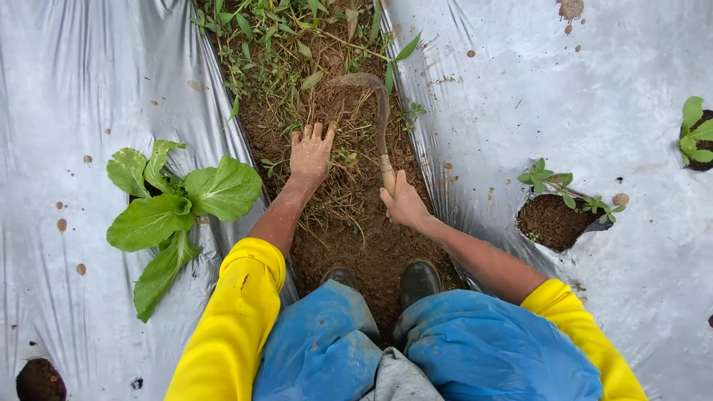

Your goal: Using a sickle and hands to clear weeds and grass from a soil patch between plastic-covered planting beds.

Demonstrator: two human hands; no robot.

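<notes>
Spreading wide on the silver sheeting at left is a leafy green plant (174, 212); my left hand (310, 154) presses flat, fingers released, on loose weeds (338, 186); my right hand (405, 204) is clenched round the sickle (380, 122), beside a soil hole (551, 220).

Two hands (310, 152), one sickle (380, 111), two boots (420, 282)
</notes>
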